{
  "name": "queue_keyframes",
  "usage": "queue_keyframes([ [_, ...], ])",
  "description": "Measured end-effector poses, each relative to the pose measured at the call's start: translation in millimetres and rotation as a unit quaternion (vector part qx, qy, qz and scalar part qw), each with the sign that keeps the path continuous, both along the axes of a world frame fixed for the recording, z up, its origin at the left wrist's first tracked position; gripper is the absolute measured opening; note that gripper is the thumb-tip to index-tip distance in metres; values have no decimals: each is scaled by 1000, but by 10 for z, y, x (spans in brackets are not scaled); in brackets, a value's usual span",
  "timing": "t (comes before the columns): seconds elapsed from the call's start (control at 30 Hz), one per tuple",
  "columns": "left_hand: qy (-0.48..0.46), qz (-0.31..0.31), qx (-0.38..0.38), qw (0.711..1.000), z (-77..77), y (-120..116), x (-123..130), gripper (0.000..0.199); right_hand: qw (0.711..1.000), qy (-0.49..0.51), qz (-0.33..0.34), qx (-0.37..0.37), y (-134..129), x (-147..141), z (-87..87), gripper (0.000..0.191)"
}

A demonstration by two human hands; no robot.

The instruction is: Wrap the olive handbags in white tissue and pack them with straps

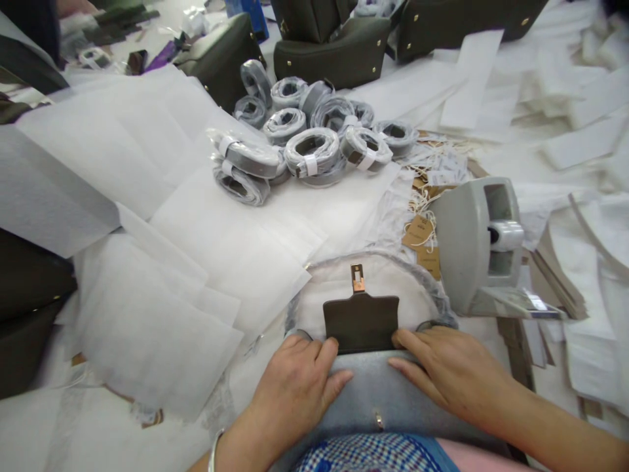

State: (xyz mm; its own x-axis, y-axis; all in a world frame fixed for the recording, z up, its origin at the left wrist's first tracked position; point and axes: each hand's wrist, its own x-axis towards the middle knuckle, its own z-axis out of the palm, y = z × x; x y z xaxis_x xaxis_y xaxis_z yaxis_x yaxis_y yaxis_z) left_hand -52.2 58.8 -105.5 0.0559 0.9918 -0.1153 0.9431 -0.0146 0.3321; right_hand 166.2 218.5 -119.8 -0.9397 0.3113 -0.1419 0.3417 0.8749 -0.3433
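A handbag (pixel 363 387) with a grey-blue inner face lies right in front of me. A dark brown flap (pixel 361 324) with a gold-coloured metal clasp plate (pixel 358 278) points away from me, and a handle (pixel 417 269) wrapped in clear film arches around it. My left hand (pixel 299 373) grips the bag's edge left of the flap, thumb on the inner face. On the other side my right hand (pixel 442 360) holds the same edge, its fingertips touching the flap's right corner. A small metal fitting (pixel 378 421) shows on the near side of the bag.
Several film-wrapped coiled straps (pixel 314 151) are heaped beyond the bag. A grey tape dispenser (pixel 466 242) stands at the right by brown tags (pixel 420 236). White paper sheets (pixel 157 328) spread over the left. Dark bags (pixel 329 56) stand at the back.
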Motion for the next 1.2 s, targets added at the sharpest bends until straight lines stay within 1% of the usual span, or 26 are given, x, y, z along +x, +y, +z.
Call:
queue_keyframes([
  [0.13, 25, 13, -20, 999, -146, 40, -1, 40, 999, -46, -10, 23, 16, -64, -104, 39],
  [0.2, 34, 16, -34, 999, -189, 48, 11, 38, 998, -63, -8, 26, 14, -74, -141, 38],
  [0.27, 40, 21, -40, 998, -198, 45, 38, 36, 997, -71, -6, 28, 6, -75, -157, 38],
  [0.33, 50, 30, -34, 998, -174, 29, 88, 33, 997, -70, -5, 35, -6, -71, -158, 38],
  [0.43, 88, 64, 34, 993, -108, -13, 204, 24, 997, -64, -2, 46, -24, -68, -149, 36],
  [0.47, 101, 74, 68, 990, -88, -29, 248, 23, 997, -63, -1, 49, -29, -68, -147, 36],
  [0.5, 104, 73, 102, 987, -71, -47, 290, 26, 997, -63, 0, 51, -33, -68, -146, 35],
  [0.57, 62, 37, 154, 986, -50, -89, 360, 31, 996, -63, 0, 57, -38, -68, -145, 35],
  [0.63, -10, -8, 166, 986, -40, -143, 405, 31, 996, -64, 3, 63, -40, -67, -142, 35],
  [0.7, -53, -34, 136, 989, -32, -211, 426, 34, 995, -70, 5, 70, -39, -68, -130, 35],
  [0.73, -59, -39, 110, 991, -28, -249, 429, 43, 995, -74, 5, 72, -38, -70, -121, 35],
  [0.8, -57, -56, 60, 995, -31, -330, 429, 67, 994, -81, 5, 73, -37, -79, -98, 35],
  [0.83, -53, -65, 41, 996, -41, -370, 426, 74, 994, -86, 4, 73, -37, -85, -86, 35],
  [0.87, -48, -73, 27, 996, -58, -407, 424, 76, 993, -91, 3, 73, -38, -92, -75, 35],
  [0.93, -36, -85, 13, 996, -107, -468, 424, 74, 992, -98, 3, 74, -44, -104, -59, 37],
  [1.03, -21, -84, 6, 996, -178, -515, 440, 70, 992, -93, -3, 82, -70, -101, -49, 39],
  [1.13, -11, -81, 10, 997, -195, -523, 468, 68, 994, -72, -9, 86, -105, -61, -25, 39],
  [1.2, -6, -79, 21, 997, -190, -525, 483, 68, 995, -54, -9, 80, -117, -33, 18, 36],
])
